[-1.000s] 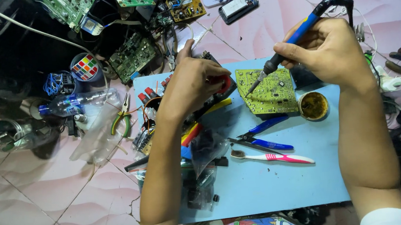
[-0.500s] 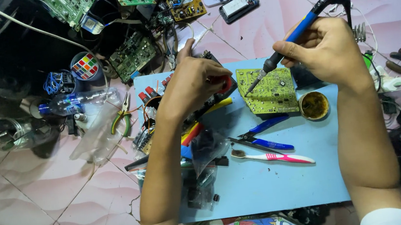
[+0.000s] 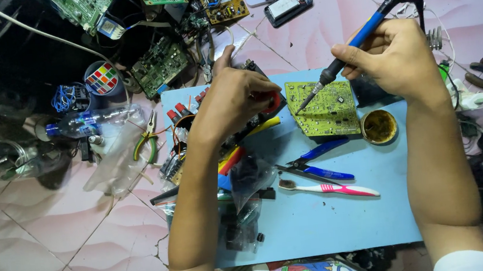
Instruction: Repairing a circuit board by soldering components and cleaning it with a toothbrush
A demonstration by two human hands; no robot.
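Observation:
A yellow-green circuit board [image 3: 328, 108] lies on a light blue mat [image 3: 327, 210]. My right hand [image 3: 398, 59] grips a blue-handled soldering iron [image 3: 357, 39] whose tip touches the board's left part. My left hand [image 3: 235, 103] is closed around a small red object [image 3: 273, 102], partly hidden, just left of the board among red and yellow tool handles. A round tin of dark flux [image 3: 379, 126] sits right of the board.
Blue-handled cutters [image 3: 319, 166] and a pink-and-white toothbrush [image 3: 331, 189] lie on the mat. Green circuit boards [image 3: 159, 63], a plastic bottle [image 3: 90, 121], pliers [image 3: 147, 139] and wires crowd the tiled floor at upper left. A phone [image 3: 287, 5] lies above; cables on the right.
Both hands stay almost still. The soldering iron tip remains on the board's left part, shifting only slightly.

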